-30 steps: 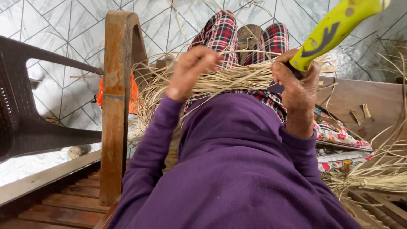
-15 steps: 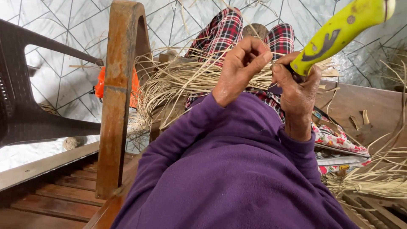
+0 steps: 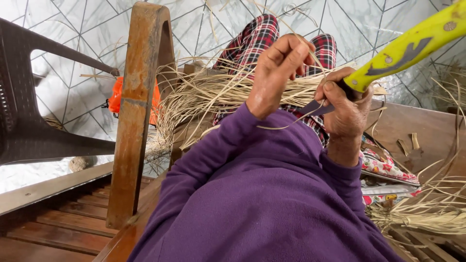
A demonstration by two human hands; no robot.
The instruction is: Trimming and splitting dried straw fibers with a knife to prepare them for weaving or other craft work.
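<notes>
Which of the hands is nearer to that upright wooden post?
The left. The left hand is raised beside the wooden post, pinching pale straw strands with only a bundle between them. The right hand grips the yellow-handled knife, farther away on the other side.

The left hand (image 3: 277, 73) is raised with its fingers pinched on a thin pale fibre strip (image 3: 291, 123) that curves down toward the blade. The right hand (image 3: 343, 104) is closed round a knife (image 3: 403, 48) with a yellow-green handle, its dark blade lying against the strip. A bundle of straw-coloured fibres (image 3: 204, 94) lies across the lap over plaid trousers (image 3: 252, 36). A worn wooden post (image 3: 138, 111) rises at left, beside a dark plastic chair (image 3: 34, 140). More fibres (image 3: 427, 216) lie at lower right.
</notes>
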